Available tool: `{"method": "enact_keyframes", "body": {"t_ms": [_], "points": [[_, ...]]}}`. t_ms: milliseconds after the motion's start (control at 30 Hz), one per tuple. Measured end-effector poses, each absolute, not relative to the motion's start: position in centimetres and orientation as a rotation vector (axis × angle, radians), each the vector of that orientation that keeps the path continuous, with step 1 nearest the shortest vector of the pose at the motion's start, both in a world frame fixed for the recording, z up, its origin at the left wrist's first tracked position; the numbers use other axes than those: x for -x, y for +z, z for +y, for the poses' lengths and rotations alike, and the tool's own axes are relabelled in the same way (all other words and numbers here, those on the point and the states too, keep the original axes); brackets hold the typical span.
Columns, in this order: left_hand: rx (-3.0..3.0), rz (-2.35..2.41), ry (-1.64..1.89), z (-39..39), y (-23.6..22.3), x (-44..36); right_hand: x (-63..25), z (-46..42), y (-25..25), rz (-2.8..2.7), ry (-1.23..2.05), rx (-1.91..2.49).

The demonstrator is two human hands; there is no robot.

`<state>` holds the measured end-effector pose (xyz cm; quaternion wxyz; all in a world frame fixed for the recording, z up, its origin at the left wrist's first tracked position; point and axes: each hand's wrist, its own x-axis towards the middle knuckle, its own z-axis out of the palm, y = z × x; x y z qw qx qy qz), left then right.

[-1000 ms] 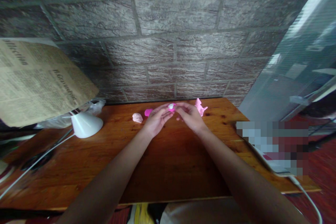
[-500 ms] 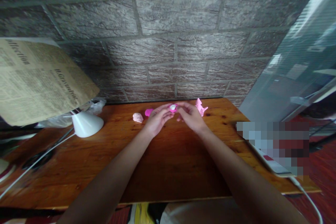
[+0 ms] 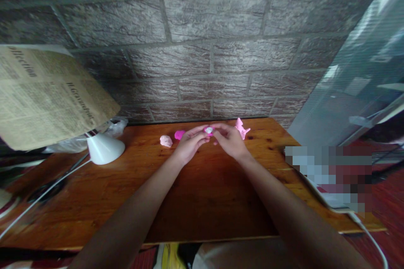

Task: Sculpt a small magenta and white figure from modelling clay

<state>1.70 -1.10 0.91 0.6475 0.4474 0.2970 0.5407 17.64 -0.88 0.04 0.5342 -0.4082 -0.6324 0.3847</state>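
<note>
Left hand (image 3: pixel 188 142): pinching small round magenta-and-white piece (image 3: pixel 208 130)
Right hand (image 3: pixel 231 140): fingers closed at the piece's opposite side
Brown wooden table (image 3: pixel 214 197): bears pale-pink irregular lump (image 3: pixel 166 141), left of both hands

A wall of rough, grey-brown stone-textured blocks with pale grey mortar (image 3: pixel 189 19) fills twelve o'clock, palest near its middle and darker towards ten. Against its foot stands a brown, glossy wooden table with dark knots (image 3: pixel 217 206), reaching down to six o'clock, where its surface is shadowed. At nine o'clock is a table lamp with a tan newspaper-print shade and white conical base (image 3: pixel 105 150). A grey-green, glassy-looking ribbed panel (image 3: pixel 334 80) slants at two o'clock, catching bright glare; reddish flooring (image 3: pixel 386 193) shows at four.
</note>
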Motion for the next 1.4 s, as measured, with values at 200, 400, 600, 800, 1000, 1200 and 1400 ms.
{"method": "enact_keyframes", "body": {"t_ms": [200,400,600,800,1000,1200,1400], "points": [[-1.035,0.686,1.23,-1.0,0.7,-1.7,-17.5,-0.9,0.1,-1.473,0.934,0.971],[-1.068,0.672,1.225,-0.8,0.6,-1.6,-17.5,-0.9,0.7,-1.391,1.048,0.994],[-1.045,0.673,1.232,-0.9,0.8,-1.6,-17.4,-1.1,1.1,-1.355,1.088,1.027],[-1.028,0.683,1.25,-0.8,0.6,-1.5,-17.4,-1.4,1.4,-1.36,1.13,1.015],[-1.047,0.706,1.234,-0.7,0.6,-1.6,-17.6,-1.4,1.3,-1.348,1.239,0.993],[-1.046,0.757,1.225,-0.9,0.7,-1.6,-17.3,-1.5,1.3,-1.281,1.228,1.056],[-1.047,0.777,1.207,-0.7,0.6,-1.5,-17.7,-1.5,1.4,-1.436,1.144,1.112]]}}
